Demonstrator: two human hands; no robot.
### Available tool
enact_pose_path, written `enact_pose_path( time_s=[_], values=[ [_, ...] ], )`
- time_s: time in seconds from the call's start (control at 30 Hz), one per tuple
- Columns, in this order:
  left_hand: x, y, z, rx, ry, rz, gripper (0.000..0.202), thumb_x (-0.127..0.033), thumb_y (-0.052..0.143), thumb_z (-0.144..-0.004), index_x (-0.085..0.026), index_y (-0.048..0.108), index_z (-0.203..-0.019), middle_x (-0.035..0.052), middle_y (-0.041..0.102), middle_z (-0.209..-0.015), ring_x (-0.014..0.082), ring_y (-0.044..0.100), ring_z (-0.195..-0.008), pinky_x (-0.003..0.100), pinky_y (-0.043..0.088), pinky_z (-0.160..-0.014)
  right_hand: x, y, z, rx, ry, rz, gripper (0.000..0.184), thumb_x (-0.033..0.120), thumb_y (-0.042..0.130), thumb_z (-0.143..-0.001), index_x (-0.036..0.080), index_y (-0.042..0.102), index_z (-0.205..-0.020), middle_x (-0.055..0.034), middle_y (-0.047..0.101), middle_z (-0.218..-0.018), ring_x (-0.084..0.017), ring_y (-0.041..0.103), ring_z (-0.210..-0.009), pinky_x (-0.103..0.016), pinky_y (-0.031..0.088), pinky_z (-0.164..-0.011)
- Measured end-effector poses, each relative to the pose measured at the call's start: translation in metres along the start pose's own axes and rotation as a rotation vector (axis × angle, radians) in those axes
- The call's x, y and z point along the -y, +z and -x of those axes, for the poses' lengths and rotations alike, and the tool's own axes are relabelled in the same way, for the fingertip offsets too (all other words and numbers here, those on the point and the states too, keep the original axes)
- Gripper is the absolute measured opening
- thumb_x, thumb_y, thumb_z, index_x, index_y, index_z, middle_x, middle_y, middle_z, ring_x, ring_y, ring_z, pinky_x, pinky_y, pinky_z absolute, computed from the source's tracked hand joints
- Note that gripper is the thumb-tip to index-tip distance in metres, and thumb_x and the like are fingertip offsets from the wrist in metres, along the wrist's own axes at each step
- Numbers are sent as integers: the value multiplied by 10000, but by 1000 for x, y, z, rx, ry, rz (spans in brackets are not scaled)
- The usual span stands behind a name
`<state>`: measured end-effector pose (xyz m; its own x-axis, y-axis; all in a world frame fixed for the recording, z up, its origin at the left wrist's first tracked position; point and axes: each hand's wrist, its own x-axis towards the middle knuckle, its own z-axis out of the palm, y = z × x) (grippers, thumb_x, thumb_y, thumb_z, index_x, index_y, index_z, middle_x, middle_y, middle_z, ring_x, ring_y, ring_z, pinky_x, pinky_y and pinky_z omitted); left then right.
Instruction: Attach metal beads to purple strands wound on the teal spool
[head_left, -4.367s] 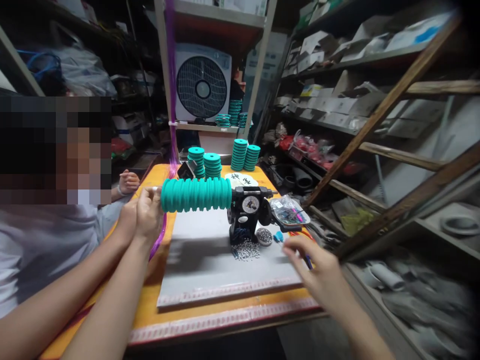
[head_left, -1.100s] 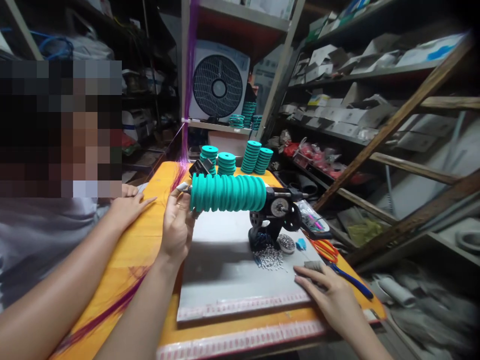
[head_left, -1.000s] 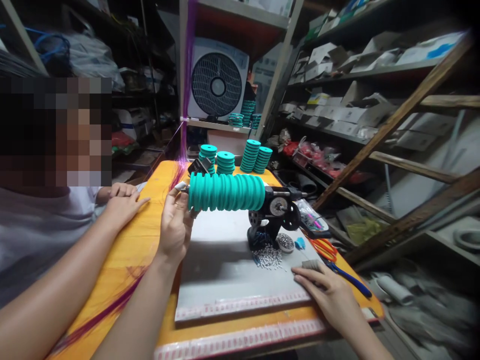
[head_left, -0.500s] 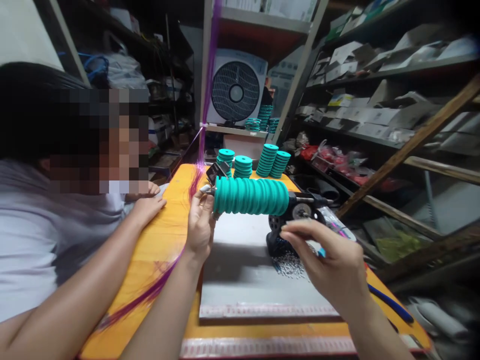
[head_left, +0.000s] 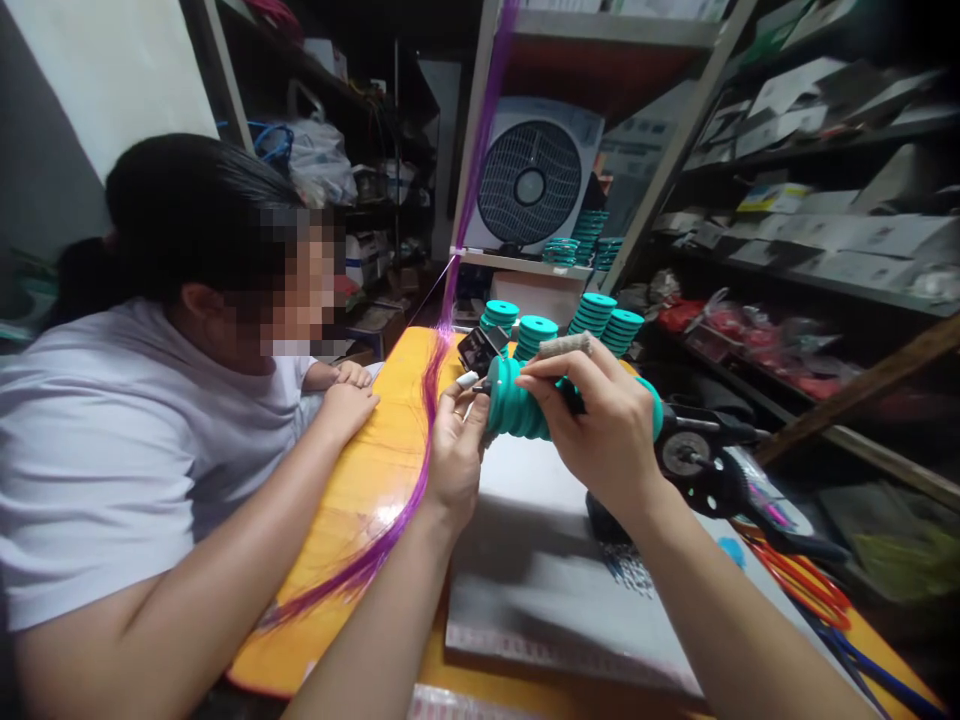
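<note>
Behind right hand (head_left: 609, 425), fingertips together; beside left hand (head_left: 457, 450), pinching spindle tip (head_left: 483, 387): green roll (head_left: 510, 405).

"What does the person's bare right hand (head_left: 606, 425) cover?"

"The middle of the row of ridged teal spools (head_left: 514, 405). Anything pinched there is too small to tell."

"And the black metal machine (head_left: 686, 455)?"

"Its base is partly hidden behind the right forearm (head_left: 697, 580), beside a blurred heap of small silver beads (head_left: 634, 575)."

"The shiny purple thread bundle (head_left: 448, 310)?"

"Cut off by the top edge. The curved blue handle (head_left: 889, 682), near right, runs out of view too."
</note>
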<state>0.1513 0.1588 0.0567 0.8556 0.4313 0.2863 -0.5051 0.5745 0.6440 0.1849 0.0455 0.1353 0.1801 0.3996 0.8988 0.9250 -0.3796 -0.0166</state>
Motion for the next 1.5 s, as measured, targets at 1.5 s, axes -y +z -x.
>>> enact_pose_path(
  time_s=[1.5],
  values=[
    [1,-1,-3,-13,7,70,322,-313,717,-795,-244,592,-1083,2,639,-1066,97,595,-851,234,497,-821,-33,-125,210,395,544,271,224,363,505,-925,217,657,-851,-42,645,-849,-179,640,-786,-299,510,-694]
  ],
)
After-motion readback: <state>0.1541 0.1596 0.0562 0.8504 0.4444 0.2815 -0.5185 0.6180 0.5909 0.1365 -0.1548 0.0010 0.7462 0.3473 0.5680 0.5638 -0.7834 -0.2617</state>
